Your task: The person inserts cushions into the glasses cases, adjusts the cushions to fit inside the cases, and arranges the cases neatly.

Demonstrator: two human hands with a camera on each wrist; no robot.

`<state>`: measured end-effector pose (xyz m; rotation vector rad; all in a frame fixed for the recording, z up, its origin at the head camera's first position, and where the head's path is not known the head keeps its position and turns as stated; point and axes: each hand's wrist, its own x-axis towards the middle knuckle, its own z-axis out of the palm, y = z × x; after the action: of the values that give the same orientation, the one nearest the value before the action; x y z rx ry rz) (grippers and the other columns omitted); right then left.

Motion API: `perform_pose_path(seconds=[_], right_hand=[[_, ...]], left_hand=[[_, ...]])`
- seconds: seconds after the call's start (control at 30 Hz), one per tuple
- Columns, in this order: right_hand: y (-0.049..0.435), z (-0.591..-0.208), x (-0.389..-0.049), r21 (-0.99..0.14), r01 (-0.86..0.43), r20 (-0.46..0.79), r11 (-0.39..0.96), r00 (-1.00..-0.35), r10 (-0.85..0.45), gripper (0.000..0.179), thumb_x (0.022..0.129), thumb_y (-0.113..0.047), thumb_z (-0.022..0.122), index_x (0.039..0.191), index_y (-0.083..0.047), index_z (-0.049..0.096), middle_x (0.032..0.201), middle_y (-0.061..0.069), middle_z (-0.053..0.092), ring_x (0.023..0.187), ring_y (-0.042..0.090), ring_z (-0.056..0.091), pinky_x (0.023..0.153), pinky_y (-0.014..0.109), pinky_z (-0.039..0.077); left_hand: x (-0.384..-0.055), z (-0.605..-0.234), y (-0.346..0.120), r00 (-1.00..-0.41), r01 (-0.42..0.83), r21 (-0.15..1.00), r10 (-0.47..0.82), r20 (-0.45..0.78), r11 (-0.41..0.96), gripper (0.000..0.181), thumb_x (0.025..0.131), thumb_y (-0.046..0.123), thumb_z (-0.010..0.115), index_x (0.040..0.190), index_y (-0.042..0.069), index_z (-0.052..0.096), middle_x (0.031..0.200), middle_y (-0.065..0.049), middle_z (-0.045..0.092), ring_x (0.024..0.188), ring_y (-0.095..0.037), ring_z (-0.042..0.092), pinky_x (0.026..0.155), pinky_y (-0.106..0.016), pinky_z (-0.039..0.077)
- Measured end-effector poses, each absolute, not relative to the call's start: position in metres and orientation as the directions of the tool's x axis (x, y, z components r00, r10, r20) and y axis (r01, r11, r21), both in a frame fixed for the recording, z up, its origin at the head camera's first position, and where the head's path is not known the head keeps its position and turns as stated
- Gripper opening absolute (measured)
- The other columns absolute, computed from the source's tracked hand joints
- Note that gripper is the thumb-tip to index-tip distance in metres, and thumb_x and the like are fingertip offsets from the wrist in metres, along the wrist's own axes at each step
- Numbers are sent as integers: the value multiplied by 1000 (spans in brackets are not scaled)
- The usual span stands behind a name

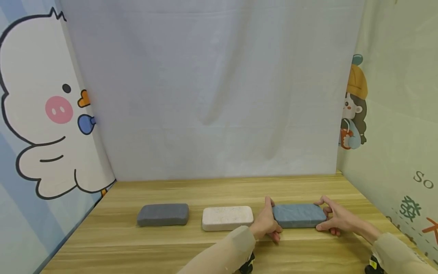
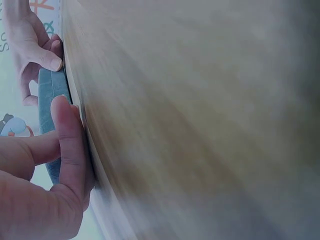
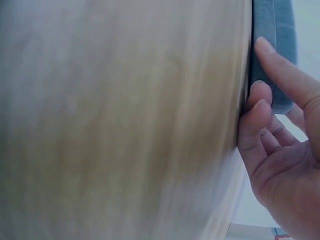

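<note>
Three rounded rectangular blocks lie in a row on the wooden tabletop (image 1: 164,251). At the right of the row is the blue block (image 1: 299,215), gripped at both ends. My left hand (image 1: 266,222) holds its left end, and in the left wrist view a fingertip presses near the front lower edge of the blue block (image 2: 46,100). Around the right end, my right hand (image 1: 337,219) has its thumb on the front face and its index finger at the back edge. The right wrist view shows curled fingers (image 3: 252,125) low beside the block's end.
A cream speckled block (image 1: 227,218) lies close to the left hand's outer side. Farther left is a dark grey block (image 1: 163,214). A white curtain (image 1: 205,95) hangs behind the table, with printed cloth walls (image 1: 386,152) at both sides.
</note>
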<state>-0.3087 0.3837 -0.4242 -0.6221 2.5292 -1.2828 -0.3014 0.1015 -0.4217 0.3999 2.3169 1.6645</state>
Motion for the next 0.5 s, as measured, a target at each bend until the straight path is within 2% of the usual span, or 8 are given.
perform_pose_path(seconds=[0.07, 0.17, 0.3, 0.4, 0.5], right_hand=[[384, -425, -308, -805, -269, -16, 529, -881, -472, 72, 85, -16, 74, 133, 10, 26, 71, 4, 44, 44, 8, 52, 36, 32, 49], [383, -426, -307, -804, -272, -11, 529, -882, -471, 73, 85, -15, 74, 133, 10, 26, 71, 3, 42, 44, 8, 52, 36, 31, 48], [382, -421, -306, -799, -284, -15, 530, -872, -490, 71, 86, -14, 73, 134, 10, 26, 71, 3, 44, 44, 8, 52, 37, 32, 49], [380, -413, -306, -775, -311, -19, 550, -859, -512, 67, 88, -15, 70, 135, 12, 29, 74, 6, 46, 46, 7, 52, 40, 32, 50], [377, -402, -307, -729, -333, -24, 598, -860, -509, 62, 90, -18, 67, 134, 12, 36, 79, 8, 49, 51, 8, 52, 45, 31, 50]], left_hand=[[-300, -422, 101, -928, 65, 950, 369, -55, 304, 65, 73, -23, 67, 119, 13, 35, 56, -19, 56, 32, -20, 52, 37, -36, 53], [-300, -422, 101, -926, 67, 952, 373, -52, 300, 66, 73, -24, 66, 118, 12, 35, 59, -20, 56, 37, -30, 58, 38, -37, 53], [-299, -421, 100, -922, 60, 959, 382, -53, 278, 67, 70, -27, 63, 117, 11, 35, 70, -23, 54, 43, -37, 62, 38, -37, 54], [-298, -417, 96, -910, 61, 962, 410, -56, 267, 69, 70, -27, 61, 120, 11, 34, 76, -24, 54, 41, -34, 61, 40, -38, 54], [-295, -412, 88, -897, 129, 932, 441, -37, 340, 66, 75, -20, 62, 125, 12, 34, 70, -22, 58, 41, -29, 59, 42, -35, 54]])
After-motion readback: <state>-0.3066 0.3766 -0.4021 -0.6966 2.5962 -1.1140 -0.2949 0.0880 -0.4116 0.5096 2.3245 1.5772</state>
